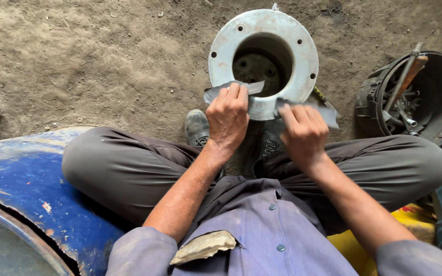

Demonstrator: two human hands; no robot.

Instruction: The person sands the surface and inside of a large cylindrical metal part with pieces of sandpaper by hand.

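Nearest, a blue drum (31, 194) beside crossed legs. Further out, 2 hands: left hand (227, 115) and right hand (304, 130), fingers closed on a grey abrasive strip (262, 99) pressed against the near rim of a round metal flange (263, 61) on the dirt floor (88, 56). Far right, black tub (436, 97) with tools.

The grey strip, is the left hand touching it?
Touching. The head view shows the left hand pressing its fingers on the grey strip against the metal flange ring.
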